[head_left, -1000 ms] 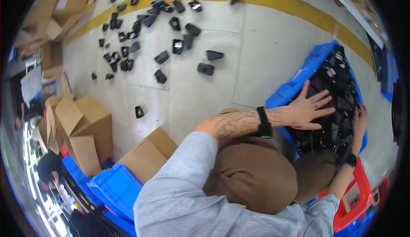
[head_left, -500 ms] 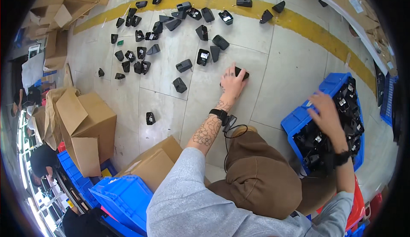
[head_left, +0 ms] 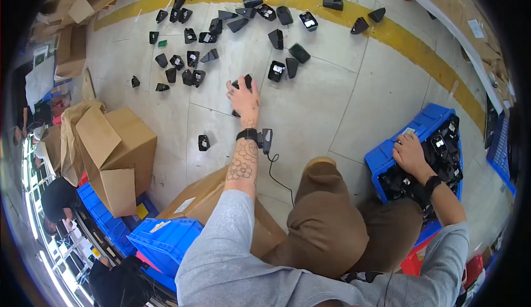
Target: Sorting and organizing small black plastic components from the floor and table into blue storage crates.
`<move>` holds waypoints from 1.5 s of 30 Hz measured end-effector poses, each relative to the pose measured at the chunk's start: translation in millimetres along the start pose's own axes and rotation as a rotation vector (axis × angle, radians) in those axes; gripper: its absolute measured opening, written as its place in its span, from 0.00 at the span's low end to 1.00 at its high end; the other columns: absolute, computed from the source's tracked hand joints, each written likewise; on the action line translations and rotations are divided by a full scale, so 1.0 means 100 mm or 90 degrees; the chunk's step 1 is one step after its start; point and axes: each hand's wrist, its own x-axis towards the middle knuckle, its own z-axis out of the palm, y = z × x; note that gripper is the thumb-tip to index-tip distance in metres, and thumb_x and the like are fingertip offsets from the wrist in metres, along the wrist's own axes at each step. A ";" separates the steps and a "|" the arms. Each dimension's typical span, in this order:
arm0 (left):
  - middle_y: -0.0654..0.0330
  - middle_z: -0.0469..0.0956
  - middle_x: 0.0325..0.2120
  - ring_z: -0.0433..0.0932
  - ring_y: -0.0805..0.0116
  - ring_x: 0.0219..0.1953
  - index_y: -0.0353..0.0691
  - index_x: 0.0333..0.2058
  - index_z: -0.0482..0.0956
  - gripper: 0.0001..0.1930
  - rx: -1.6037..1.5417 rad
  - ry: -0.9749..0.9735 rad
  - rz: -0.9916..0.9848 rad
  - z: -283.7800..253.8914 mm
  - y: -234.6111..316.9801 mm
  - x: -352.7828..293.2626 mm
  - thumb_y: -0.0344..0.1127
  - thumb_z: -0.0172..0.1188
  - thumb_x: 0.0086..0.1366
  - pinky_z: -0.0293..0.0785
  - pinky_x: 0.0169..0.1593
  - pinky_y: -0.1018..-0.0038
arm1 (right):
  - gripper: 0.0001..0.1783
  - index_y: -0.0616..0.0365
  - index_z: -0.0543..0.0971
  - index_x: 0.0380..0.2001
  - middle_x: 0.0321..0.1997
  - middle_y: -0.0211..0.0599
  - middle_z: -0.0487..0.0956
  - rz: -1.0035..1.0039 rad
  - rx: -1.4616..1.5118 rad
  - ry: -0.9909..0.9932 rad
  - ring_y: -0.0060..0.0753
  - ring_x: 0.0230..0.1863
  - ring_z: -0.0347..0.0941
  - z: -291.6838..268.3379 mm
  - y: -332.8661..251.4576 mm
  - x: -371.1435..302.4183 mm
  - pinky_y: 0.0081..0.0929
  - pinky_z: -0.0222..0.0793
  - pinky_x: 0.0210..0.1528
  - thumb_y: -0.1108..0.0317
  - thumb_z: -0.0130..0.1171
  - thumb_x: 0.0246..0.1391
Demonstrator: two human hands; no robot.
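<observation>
Across the floor, work had shifted! At right, the blue tub had the right hand settled on its rim; the left hand had swung left, over another black housing. Whether either gripped, I couldn't tell.

The scattered housings look like moulded plastic, mostly matt outside, with glossy faces showing on some. The crate is smooth plastic with a dull sheen; the open carton is matt cardboard. The T-shirt is heathered knit cloth, the trousers matt cloth. The wrist strap, small in view, may be rubber or fabric.
</observation>
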 end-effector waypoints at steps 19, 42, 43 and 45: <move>0.47 0.78 0.32 0.78 0.50 0.37 0.37 0.42 0.73 0.23 -0.286 -0.021 0.132 -0.41 0.41 0.59 0.40 0.65 0.47 0.72 0.42 0.63 | 0.23 0.54 0.79 0.43 0.44 0.43 0.79 0.144 0.581 0.119 0.44 0.45 0.74 -0.34 0.01 0.47 0.45 0.67 0.47 0.48 0.52 0.54; 0.48 0.71 0.53 0.70 0.51 0.55 0.41 0.52 0.72 0.28 -0.565 -0.049 0.218 -1.27 1.99 0.00 0.42 0.65 0.53 0.65 0.58 0.61 | 0.28 0.46 0.66 0.62 0.64 0.42 0.64 -0.247 1.749 0.118 0.41 0.63 0.58 -0.52 0.11 0.51 0.40 0.64 0.50 0.50 0.48 0.60; 0.45 0.69 0.54 0.67 0.51 0.57 0.45 0.57 0.68 0.34 -0.285 0.152 0.194 -1.10 1.12 0.18 0.48 0.66 0.51 0.64 0.58 0.60 | 0.27 0.46 0.66 0.62 0.64 0.42 0.63 -0.258 1.747 0.067 0.42 0.64 0.56 -0.36 0.09 0.59 0.40 0.65 0.50 0.52 0.48 0.61; 0.38 0.57 0.60 0.60 0.38 0.60 0.56 0.66 0.53 0.47 0.025 0.090 -0.113 -0.56 0.26 0.17 0.60 0.64 0.49 0.59 0.59 0.48 | 0.26 0.46 0.66 0.62 0.66 0.42 0.60 -0.199 1.698 0.126 0.45 0.66 0.53 -0.24 0.38 0.26 0.41 0.65 0.48 0.54 0.48 0.61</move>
